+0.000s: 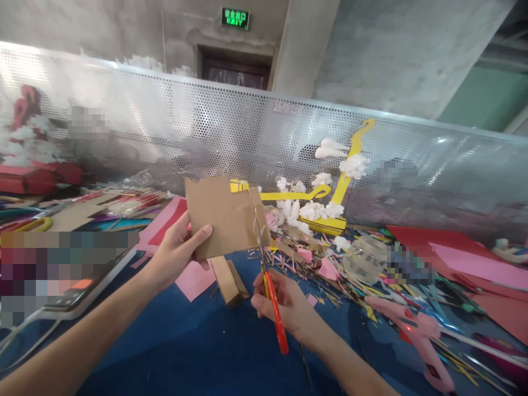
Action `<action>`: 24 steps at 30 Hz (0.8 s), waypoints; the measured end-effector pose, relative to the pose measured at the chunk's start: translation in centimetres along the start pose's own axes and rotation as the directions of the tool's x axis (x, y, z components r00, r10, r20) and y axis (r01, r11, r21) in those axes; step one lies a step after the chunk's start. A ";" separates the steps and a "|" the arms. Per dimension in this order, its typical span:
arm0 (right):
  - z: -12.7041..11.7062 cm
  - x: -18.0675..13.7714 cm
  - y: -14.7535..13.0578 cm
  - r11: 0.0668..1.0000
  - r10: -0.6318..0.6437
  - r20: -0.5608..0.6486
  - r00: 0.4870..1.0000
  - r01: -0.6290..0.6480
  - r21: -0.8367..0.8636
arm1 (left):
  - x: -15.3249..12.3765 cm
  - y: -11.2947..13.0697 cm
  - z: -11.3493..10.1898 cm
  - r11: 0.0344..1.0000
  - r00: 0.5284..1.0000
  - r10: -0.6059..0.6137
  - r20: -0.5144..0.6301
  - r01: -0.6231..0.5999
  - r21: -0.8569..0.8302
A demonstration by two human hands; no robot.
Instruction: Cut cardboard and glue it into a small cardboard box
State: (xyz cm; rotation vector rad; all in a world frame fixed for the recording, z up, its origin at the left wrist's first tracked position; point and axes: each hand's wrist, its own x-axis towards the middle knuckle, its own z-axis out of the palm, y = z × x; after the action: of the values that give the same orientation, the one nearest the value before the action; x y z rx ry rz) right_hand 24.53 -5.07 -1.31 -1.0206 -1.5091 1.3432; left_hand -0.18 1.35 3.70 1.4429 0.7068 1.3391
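Observation:
My left hand [185, 239] grips the left edge of a brown piece of cardboard [220, 220], its thumb flat on the near face. The top edge of the cardboard is notched and uneven. In my right hand [282, 302] is a pair of scissors [275, 313] with red and yellow handles, its blades pointing up along the cardboard's right side. Whether the blades are open or closed around the edge is hard to make out. Below the cardboard, a folded cardboard strip [226, 280] and a pink paper sheet [196, 280] lie on the blue tabletop [198, 341].
A pink glue gun [416, 335] with a glowing light lies at right. Paper scraps [305, 258] cover the table beyond my right hand. Yellow paper shapes with white fluffy pieces [330, 212] stand before a perforated metal divider [231, 126]. A tablet-like device [88, 286] sits at left.

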 end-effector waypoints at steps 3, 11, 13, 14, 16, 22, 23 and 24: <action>0.2 0.0 -0.1 0.999 0.008 0.001 1.000 -0.008 0.045 | 0.0 -0.1 -0.2 1.000 1.000 0.007 0.001 -0.007 -0.014; 0.8 -0.2 -0.4 0.985 0.066 0.003 0.998 -0.066 0.156 | 0.2 -0.3 -0.5 1.000 1.000 0.020 0.014 -0.020 -0.012; 1.0 -0.2 -0.3 0.981 0.076 -0.005 0.997 -0.074 0.179 | 0.1 -0.3 -0.5 1.000 1.000 0.018 0.011 -0.018 0.000; 1.0 -0.2 -0.3 0.980 0.083 -0.013 0.996 -0.079 0.184 | 0.1 -0.2 -0.5 1.000 1.000 0.015 0.011 -0.015 0.004; 1.2 -0.2 -0.2 0.978 0.103 -0.035 0.994 -0.095 0.187 | 0.1 -0.2 -0.5 1.000 1.000 0.009 0.014 -0.009 0.004; 1.8 -0.3 -0.4 0.964 0.136 -0.058 0.989 -0.118 0.238 | 0.2 -0.3 -0.7 1.000 1.000 0.010 0.011 -0.010 -0.014; 1.9 -0.3 -0.4 0.960 0.140 -0.060 0.988 -0.121 0.251 | 0.2 -0.3 -0.7 1.000 1.000 0.009 0.012 -0.009 -0.014; 2.0 -0.3 -0.3 0.957 0.144 -0.060 0.988 -0.123 0.263 | 0.2 -0.3 -0.7 1.000 1.000 0.009 0.012 -0.009 -0.014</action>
State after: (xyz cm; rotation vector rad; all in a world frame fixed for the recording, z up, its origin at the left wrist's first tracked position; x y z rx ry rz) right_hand 22.76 -6.01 -1.16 -1.0084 -1.1869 1.5315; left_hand -0.72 1.87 3.40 1.4429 0.6826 1.3386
